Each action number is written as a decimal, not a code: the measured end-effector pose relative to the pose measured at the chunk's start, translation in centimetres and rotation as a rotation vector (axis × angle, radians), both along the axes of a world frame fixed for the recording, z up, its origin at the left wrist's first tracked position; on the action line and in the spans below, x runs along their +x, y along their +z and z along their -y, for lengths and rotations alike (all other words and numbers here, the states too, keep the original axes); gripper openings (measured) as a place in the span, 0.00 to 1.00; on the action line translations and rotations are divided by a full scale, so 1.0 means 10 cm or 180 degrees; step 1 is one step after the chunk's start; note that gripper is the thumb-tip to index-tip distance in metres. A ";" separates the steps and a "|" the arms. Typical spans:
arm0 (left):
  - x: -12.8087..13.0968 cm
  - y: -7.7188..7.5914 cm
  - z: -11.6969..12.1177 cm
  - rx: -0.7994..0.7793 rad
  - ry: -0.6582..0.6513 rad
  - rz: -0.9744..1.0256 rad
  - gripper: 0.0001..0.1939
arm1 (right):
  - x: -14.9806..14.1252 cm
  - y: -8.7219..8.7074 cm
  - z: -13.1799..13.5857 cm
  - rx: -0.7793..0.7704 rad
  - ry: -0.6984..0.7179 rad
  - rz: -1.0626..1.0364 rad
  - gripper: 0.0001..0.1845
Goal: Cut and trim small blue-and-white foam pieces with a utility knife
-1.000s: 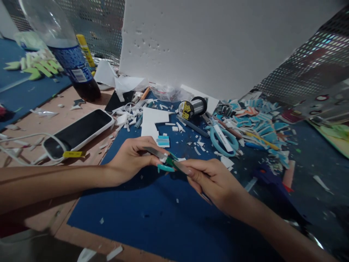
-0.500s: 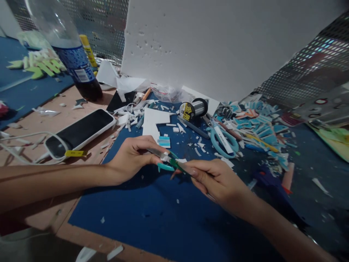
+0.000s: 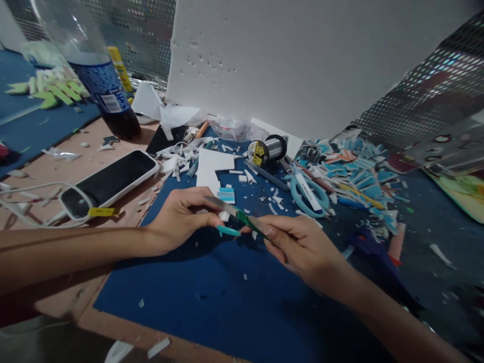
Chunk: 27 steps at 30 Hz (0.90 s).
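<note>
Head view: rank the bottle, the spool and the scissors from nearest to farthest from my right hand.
1. Scissors, just beyond the right hand.
2. Spool, farther back, to the left.
3. Bottle, at the far left.

Knife blade (image 3: 222,205) seemingly of smooth metal, glossy plastic bottle (image 3: 101,86), matt desk mat (image 3: 212,297), pitted matt board (image 3: 264,65).

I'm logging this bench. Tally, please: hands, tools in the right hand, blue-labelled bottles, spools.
Left hand and right hand: 2
Tool in the right hand: 1
Blue-labelled bottle: 1
Spool: 1
Total: 5
</note>
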<state>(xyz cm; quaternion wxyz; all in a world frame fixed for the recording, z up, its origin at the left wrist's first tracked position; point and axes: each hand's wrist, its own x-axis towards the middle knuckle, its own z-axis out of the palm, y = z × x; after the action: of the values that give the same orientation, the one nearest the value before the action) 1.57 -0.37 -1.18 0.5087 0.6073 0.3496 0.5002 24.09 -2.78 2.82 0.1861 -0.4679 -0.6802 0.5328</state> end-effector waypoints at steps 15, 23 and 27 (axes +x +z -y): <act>0.02 -0.03 0.00 -0.0754 -0.0358 0.0754 0.08 | -0.09 -0.10 -0.01 -0.0342 -0.1162 -0.0979 0.22; 0.00 -0.02 -0.02 -0.0489 -0.0445 0.0605 0.18 | -0.31 -0.11 0.06 -0.1211 -0.1136 -0.1403 0.20; 0.00 -0.01 0.00 -0.0123 -0.0268 0.0274 0.16 | -0.37 -0.09 0.05 -0.1228 -0.1342 -0.1510 0.20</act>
<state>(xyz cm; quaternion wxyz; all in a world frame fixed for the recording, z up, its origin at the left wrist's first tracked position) 1.56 -0.41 -1.33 0.5555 0.5895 0.3111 0.4971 20.36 -3.23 1.95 0.3526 -0.4876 -0.3938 0.6949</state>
